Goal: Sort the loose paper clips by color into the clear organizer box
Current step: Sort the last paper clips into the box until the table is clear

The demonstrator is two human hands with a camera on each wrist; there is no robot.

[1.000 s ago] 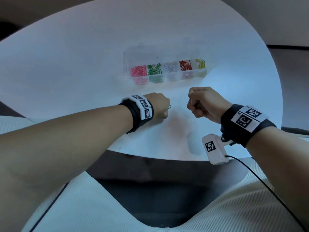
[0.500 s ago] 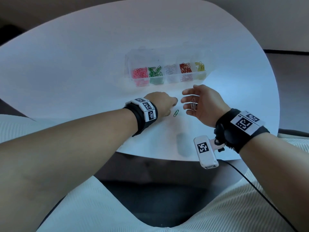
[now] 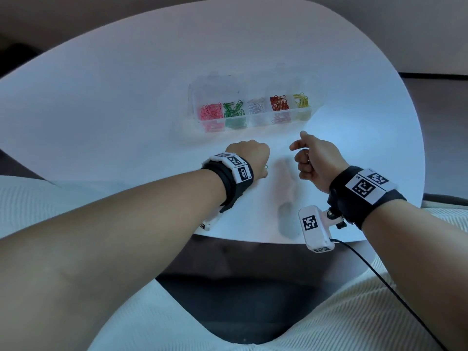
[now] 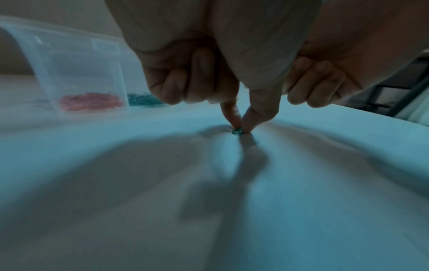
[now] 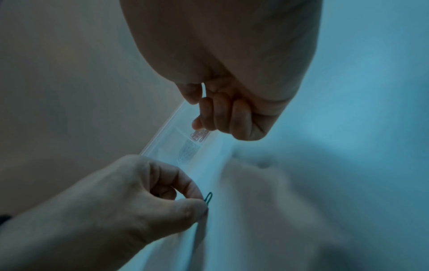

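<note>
The clear organizer box (image 3: 253, 117) stands mid-table, its compartments holding pink, green, silver, red and yellow clips. In front of it my left hand (image 3: 263, 172) is down on the white table (image 3: 126, 97). Its thumb and index finger pinch a single green paper clip (image 4: 237, 131), which still touches the table; the clip's end (image 3: 266, 167) peeks out beside the hand. The right wrist view shows the same pinch on the green clip (image 5: 208, 197). My right hand (image 3: 301, 153) hovers to the right. Its fingers are curled over a few paper clips (image 3: 309, 161), mostly hidden in the palm.
The table's near edge (image 3: 253, 239) runs just below my wrists, with a dark gap and my white-clad lap beneath. A white wrist camera (image 3: 315, 228) and its black cable hang under my right wrist. The box's lid stands open behind the compartments.
My right hand, open half a second ago with clips lying in its palm, has curled its fingers over them. My left hand has come down on the green clip and pinched it.
</note>
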